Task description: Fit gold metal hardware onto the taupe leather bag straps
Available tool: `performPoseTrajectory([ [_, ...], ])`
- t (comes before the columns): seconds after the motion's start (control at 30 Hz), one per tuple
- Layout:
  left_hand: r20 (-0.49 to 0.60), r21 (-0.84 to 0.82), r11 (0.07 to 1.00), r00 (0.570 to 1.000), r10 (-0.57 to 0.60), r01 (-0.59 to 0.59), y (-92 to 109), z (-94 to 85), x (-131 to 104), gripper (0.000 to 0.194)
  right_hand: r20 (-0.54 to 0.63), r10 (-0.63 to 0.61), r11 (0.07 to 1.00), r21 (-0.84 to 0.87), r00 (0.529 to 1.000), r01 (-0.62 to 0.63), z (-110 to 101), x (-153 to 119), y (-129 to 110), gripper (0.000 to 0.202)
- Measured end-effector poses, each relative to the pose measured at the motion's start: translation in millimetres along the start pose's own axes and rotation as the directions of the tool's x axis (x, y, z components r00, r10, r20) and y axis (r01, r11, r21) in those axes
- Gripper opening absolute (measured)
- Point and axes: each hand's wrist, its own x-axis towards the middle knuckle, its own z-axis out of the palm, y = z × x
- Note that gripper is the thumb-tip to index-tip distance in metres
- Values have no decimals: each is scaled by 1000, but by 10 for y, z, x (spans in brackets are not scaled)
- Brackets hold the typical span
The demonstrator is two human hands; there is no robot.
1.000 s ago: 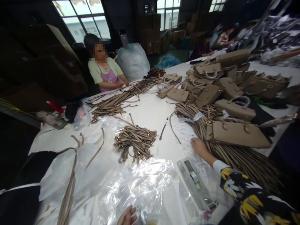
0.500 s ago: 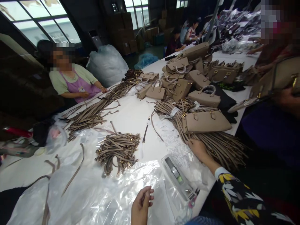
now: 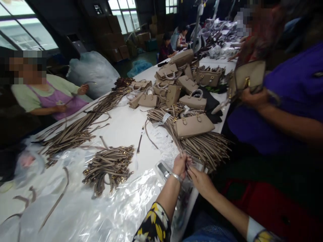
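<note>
My left hand (image 3: 179, 166) is closed around a taupe strap (image 3: 179, 147) at the near end of a long bundle of straps (image 3: 214, 149). Close beside it, my right hand (image 3: 201, 181) pinches the same strap, and the two hands nearly touch. A taupe handbag (image 3: 195, 125) lies on its side across the bundle, just beyond my hands. My left forearm partly covers a grey-white case with a dark window (image 3: 163, 169). The strap's lower end is hidden by my fingers.
Short straps with gold clasps (image 3: 109, 168) form a pile left of centre, beside clear plastic sheeting (image 3: 101, 215). More handbags (image 3: 171, 94) are heaped farther back. Co-workers are at both sides; the one at right holds a small handbag (image 3: 249, 79). Long straps (image 3: 80, 124) lie along the left.
My left hand has moved forward and right from above the plastic to the strap. My right hand has drawn back from the bundle and now meets it. The view has swung right.
</note>
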Motion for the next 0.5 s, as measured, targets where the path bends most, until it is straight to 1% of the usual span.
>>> performPoseTrajectory([
  [0.07,-16,-52,998,999,32,-33,94,23,43,18,-14,-13,999,36,1000,14,24,-23,26,32],
  [0.13,-38,-85,994,997,68,-71,232,-3,54,11,-27,-40,997,70,999,42,32,-55,85,27],
  [0.23,-73,-92,987,989,127,-133,496,-81,36,8,-45,-75,990,112,996,80,7,-105,207,24],
  [0.3,-95,-76,979,979,180,-188,724,-137,32,9,-60,-75,987,136,995,82,-25,-97,284,26],
  [0.37,-127,-44,966,961,247,-255,1025,-185,61,13,-82,-63,985,157,995,75,-63,-30,325,26],
  [0.4,-146,-21,957,947,285,-291,1210,-205,88,17,-91,-56,983,169,994,71,-86,24,328,25],
  [0.47,-185,42,933,915,359,-358,1649,-231,162,24,-93,-46,978,200,995,64,-149,159,300,22],
  [0.5,-204,82,918,895,396,-387,1894,-237,205,24,-83,-43,973,222,996,60,-192,231,275,19],
])
